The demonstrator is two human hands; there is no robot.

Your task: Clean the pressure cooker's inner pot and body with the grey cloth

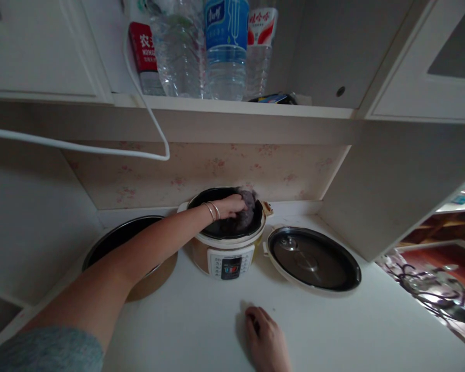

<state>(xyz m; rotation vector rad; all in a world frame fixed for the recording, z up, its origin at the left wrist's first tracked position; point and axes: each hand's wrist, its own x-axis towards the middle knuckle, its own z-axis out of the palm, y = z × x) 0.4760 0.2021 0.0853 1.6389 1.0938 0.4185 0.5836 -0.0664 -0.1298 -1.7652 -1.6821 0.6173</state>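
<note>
Grey sleeve (pixel 58 351) nearest, one bare left arm reaches over the counter (pixel 197 330), passing in front of a single round pot (pixel 158 279) with a dark inside and a tan outer wall. Above, one white cable (pixel 101 150) hangs in a bend. Four plastic bottles stand on the open shelf: one with a red label (pixel 145 49) reading "农" and "NONG", a clear one (pixel 180 57) whose label I can't make out, one with a blue label (pixel 227 26) reading "康师傅", and one with a red-and-white label (pixel 261 26) reading "娃哈哈".

Two thin bracelets (pixel 213 211) circle the left wrist. The left hand (pixel 232 205) has its fingers closed on one bunched, greyish cloth (pixel 248 206) inside the open electric cooker (pixel 199 253); the cloth's longer way slants up toward the back right rim. The cooker's one control panel (pixel 230 266) faces the person, its button writing too small to read. Below it, the right hand (pixel 265 336) rests on the counter, fingers loosely curled in, with nothing seen in it. Just beside the cooker lies one oval-looking lid (pixel 321 258), dark underside up, its long axis slanting down to the right.
</note>
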